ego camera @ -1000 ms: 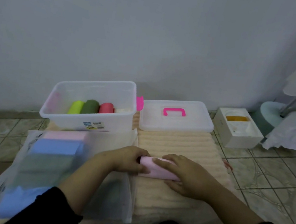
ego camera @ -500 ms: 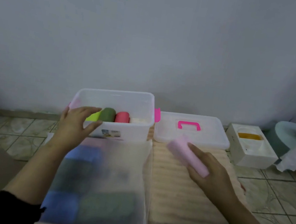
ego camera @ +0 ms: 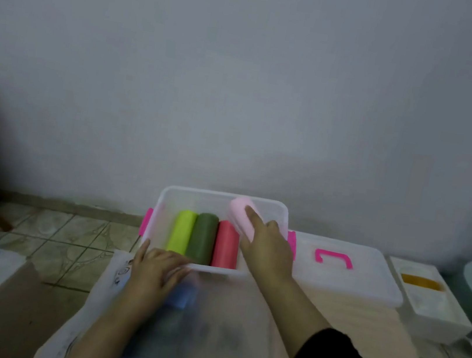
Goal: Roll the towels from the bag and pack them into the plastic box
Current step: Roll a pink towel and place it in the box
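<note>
Three rolls packed in plastic box (ego camera: 281, 216); pink roll (ego camera: 241, 218) going in, gripped by right hand (ego camera: 264, 244); left hand (ego camera: 158, 267) apparently flat on box's near rim; more towels in bag (ego camera: 206, 327).

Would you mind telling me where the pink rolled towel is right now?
The pink rolled towel is in the right hand, over the plastic box, just right of the red roll.
</note>
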